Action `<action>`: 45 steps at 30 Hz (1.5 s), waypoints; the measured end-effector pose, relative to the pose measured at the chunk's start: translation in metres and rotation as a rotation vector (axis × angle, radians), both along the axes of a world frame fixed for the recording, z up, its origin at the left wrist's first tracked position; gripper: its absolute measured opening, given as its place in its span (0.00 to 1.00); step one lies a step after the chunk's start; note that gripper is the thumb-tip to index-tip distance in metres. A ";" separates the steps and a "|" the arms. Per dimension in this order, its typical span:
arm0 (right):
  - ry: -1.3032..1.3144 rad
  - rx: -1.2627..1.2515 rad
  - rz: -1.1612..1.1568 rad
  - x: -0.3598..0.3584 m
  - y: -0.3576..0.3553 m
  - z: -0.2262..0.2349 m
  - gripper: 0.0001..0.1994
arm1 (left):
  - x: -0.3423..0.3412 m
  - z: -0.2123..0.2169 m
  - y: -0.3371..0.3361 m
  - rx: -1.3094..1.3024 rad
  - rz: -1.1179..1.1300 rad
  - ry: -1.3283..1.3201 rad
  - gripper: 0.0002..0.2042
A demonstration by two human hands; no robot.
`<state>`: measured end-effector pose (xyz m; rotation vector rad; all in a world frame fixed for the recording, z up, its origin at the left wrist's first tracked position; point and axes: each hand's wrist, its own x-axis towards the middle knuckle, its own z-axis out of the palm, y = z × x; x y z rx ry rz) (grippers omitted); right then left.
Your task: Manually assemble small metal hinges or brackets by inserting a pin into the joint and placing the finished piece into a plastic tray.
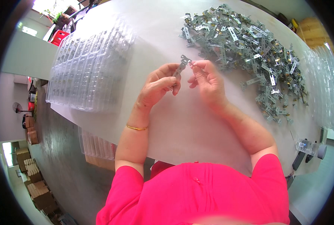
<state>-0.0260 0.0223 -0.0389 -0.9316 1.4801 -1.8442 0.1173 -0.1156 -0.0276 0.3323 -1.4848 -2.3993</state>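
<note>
My left hand point(160, 83) holds a small flat metal bracket point(182, 63) with holes in it, between thumb and fingers above the table. The bracket is tilted, its upper end sticking out past the fingertips. My right hand point(209, 79) is closed in a pinch at that upper end, thumb and forefinger on its edge. Whether a smaller part also sits in this pinch cannot be made out. Beyond my right hand lies a large heap of similar metal brackets point(245, 45), some with brass-coloured bits.
A stack of clear plastic trays point(88, 71) with compartments stands on the white table point(182, 135) at left. More clear plastic trays point(321, 82) stand at the right edge. A small device point(309, 148) sits at the near right corner. Cardboard boxes point(39, 191) line the floor at far left.
</note>
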 end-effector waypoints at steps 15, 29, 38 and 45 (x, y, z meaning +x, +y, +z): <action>-0.089 0.000 -0.007 -0.005 0.000 0.006 0.05 | -0.001 -0.001 0.008 -0.316 0.091 -0.067 0.18; -0.007 0.036 -0.008 -0.003 0.001 -0.001 0.06 | -0.011 -0.003 0.015 -0.762 0.541 -0.307 0.07; 0.165 0.127 0.236 0.006 0.008 -0.002 0.04 | -0.007 -0.025 0.002 -1.422 0.678 -0.431 0.10; 0.147 0.166 0.241 0.001 0.006 -0.002 0.05 | -0.013 -0.020 -0.003 -0.691 0.775 -0.317 0.10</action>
